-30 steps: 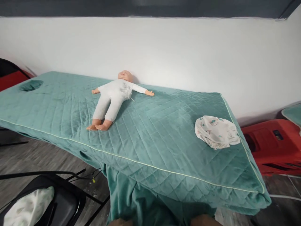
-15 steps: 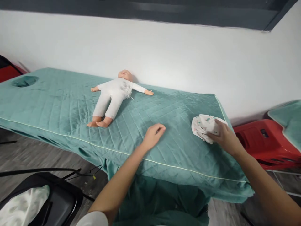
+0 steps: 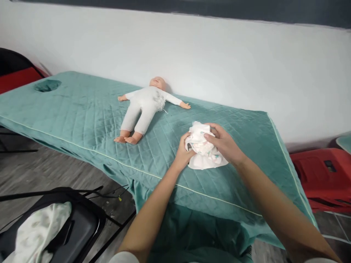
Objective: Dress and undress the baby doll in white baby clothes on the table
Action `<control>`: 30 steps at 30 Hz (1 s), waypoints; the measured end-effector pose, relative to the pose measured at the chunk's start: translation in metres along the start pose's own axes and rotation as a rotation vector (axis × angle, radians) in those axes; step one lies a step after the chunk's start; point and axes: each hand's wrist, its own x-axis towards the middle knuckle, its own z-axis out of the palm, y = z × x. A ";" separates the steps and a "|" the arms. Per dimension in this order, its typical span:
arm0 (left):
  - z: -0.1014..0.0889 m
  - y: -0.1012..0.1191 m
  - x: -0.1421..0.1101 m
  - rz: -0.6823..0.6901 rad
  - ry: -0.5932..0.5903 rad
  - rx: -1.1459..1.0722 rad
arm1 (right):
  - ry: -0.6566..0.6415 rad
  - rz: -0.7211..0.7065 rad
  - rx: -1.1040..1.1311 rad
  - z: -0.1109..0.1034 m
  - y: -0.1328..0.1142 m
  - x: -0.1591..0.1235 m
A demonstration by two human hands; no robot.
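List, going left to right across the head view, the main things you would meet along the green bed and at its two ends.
Red and black object, round hole, doll, left hand, white printed cloth, right hand, red plastic object.

The one camera sits on the person's head and looks ahead and down, over the two arms that come in from the near side. It sees the long green bed (image 3: pixel 90 109) from above its near edge, with the pale wall (image 3: pixel 219 58) at the far side. The hands are quite close, and the doll (image 3: pixel 145 100) is farther off, to the left.
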 end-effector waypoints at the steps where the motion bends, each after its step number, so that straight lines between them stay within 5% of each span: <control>1: -0.002 -0.001 0.001 -0.032 0.076 -0.075 | -0.068 -0.047 0.020 0.011 -0.005 0.003; 4: -0.004 -0.003 0.002 -0.112 0.203 -0.293 | -0.145 -0.162 -0.173 0.034 -0.004 0.008; 10: -0.003 0.000 0.005 -0.174 0.198 -0.490 | -0.017 -0.254 -0.433 0.046 0.019 0.017; 16: -0.009 -0.001 0.007 -0.258 0.206 -0.573 | 0.185 -0.136 -0.446 0.001 0.012 0.029; 21: -0.012 -0.002 0.009 -0.266 0.199 -0.582 | 0.437 -0.287 -0.736 -0.028 0.002 0.041; 23: -0.010 -0.002 0.010 -0.236 0.214 -0.575 | 0.338 -0.391 -0.846 -0.016 0.004 0.037; 27: -0.009 -0.003 0.008 -0.242 0.168 -0.518 | -0.066 -0.470 -0.883 0.031 0.019 0.025; 30: -0.010 -0.007 0.005 -0.285 0.172 -0.456 | -0.094 -0.403 -0.832 0.047 0.029 0.024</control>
